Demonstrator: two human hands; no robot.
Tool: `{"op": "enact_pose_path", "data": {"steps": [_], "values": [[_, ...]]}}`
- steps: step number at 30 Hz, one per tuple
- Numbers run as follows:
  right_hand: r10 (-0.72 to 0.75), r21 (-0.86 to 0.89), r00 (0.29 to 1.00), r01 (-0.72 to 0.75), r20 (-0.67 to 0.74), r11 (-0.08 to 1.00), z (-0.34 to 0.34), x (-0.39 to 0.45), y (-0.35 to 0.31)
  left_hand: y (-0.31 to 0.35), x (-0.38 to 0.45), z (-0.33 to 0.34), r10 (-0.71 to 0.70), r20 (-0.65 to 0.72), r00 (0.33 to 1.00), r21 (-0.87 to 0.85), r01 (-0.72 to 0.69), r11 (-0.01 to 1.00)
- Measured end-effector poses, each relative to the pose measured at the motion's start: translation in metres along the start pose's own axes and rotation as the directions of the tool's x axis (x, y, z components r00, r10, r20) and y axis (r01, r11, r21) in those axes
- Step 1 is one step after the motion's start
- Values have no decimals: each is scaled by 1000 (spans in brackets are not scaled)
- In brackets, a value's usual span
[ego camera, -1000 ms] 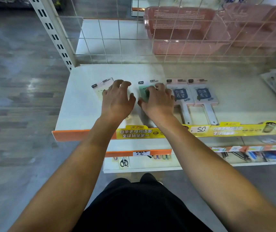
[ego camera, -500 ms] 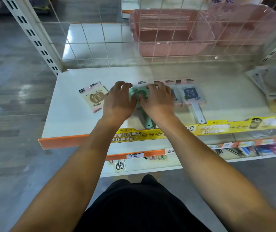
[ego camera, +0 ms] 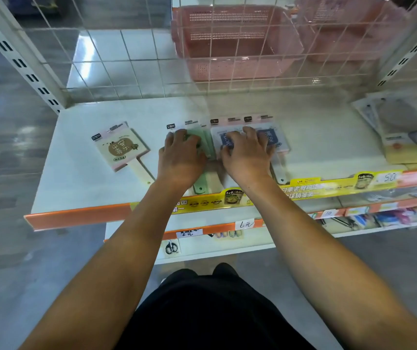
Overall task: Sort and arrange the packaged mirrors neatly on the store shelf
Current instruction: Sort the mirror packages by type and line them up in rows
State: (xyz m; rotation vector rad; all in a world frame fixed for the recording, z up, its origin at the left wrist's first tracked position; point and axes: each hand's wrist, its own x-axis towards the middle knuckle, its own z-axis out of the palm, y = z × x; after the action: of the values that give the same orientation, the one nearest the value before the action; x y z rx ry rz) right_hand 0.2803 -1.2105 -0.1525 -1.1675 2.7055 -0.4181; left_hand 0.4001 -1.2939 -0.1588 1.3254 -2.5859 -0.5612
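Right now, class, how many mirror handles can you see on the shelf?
3: a cream handle at left, a green handle below the left hand, a white handle beside the right hand. Others may be hidden.

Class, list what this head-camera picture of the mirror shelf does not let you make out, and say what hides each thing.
- Green mirror: face print, covered by left hand.
- Blue mirrors: how many are stacked, under right hand.
- Packets at right: cut by frame edge, blurred.
- Lower shelf goods: too small, blurred.
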Motion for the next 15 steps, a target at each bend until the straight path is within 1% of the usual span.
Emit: {"op": "enact_pose_path", "data": {"steps": [5,10,15], "values": [[-27,-40,999,28,17,999,0,0,5,5,1,3,29,0,1000,-2,-29,1000],[-42,-48,999,42,17,998,-3,0,5,8,3,8,66,4,998,4,-66,998],[-46,-49,999,47,13,998,-1,0,4,9,4,9,74,9,997,-19,-74,997]]}}
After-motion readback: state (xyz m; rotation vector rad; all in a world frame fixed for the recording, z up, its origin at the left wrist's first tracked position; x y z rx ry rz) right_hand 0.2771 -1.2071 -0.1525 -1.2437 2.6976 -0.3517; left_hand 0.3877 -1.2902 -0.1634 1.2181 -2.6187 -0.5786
